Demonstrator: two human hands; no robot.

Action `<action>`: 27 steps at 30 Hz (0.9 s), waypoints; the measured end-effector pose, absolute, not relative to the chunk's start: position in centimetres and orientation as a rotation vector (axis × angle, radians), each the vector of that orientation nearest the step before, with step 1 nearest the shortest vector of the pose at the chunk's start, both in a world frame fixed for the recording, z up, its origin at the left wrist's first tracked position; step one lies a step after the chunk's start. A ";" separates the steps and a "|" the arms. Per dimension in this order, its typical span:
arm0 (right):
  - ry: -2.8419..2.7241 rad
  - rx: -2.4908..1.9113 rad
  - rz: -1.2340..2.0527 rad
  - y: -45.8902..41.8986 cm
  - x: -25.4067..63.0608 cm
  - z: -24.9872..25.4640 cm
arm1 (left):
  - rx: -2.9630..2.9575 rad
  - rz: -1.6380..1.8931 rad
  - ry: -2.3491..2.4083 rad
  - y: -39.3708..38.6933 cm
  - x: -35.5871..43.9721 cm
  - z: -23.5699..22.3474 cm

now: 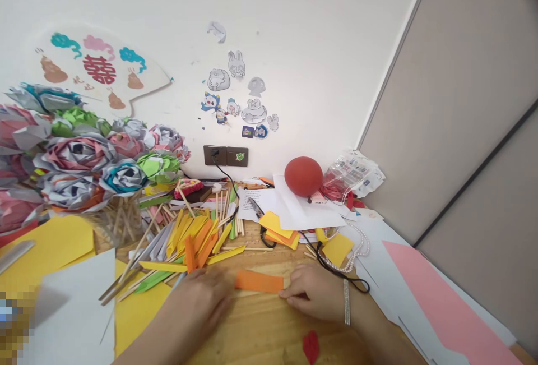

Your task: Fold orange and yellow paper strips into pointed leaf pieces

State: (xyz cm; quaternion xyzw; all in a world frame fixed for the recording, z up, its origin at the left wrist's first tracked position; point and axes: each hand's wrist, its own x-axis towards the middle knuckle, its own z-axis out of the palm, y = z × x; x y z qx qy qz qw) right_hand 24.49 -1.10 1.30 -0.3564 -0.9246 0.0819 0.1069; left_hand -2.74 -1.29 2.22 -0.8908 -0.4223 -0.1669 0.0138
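An orange paper strip (259, 281) lies low over the wooden table between my two hands. Its right end is pinched between the thumb and fingers of my right hand (313, 292), which wears a sparkling bracelet (347, 302) at the wrist. My left hand (209, 293) is beside the strip's left end, its fingers curled downward and smeared by motion; whether they grip the paper is unclear. Just beyond my left hand is a pile of folded yellow paper pieces (189, 234), with orange, grey and green ones among them. A small red paper piece (311, 346) lies nearer me.
Paper flowers (79, 155) crowd the left, with wooden sticks (221, 205) beside them. Yellow sheets (63, 239) and a white sheet (73, 309) lie left. Behind are a red balloon (303, 176), a box cutter (255, 207) and a black cable (336, 267). Pink paper (445, 303) lies right.
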 end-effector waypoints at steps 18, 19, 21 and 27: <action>-2.351 -1.295 0.474 -1.3 21.6 -0.4 | -2.863 -0.698 -1.273 -1.6 -0.9 -1.0; -2.343 -1.305 0.494 -1.3 21.4 -0.5 | -2.862 -0.706 -1.282 -1.7 -0.9 -1.0; -2.324 -1.305 0.541 -1.4 21.1 -0.5 | -2.877 -0.697 -1.305 -1.9 -0.8 -0.8; -2.213 -1.328 0.758 -1.7 20.8 -0.3 | -2.987 -0.645 -1.415 -2.2 -0.4 -0.1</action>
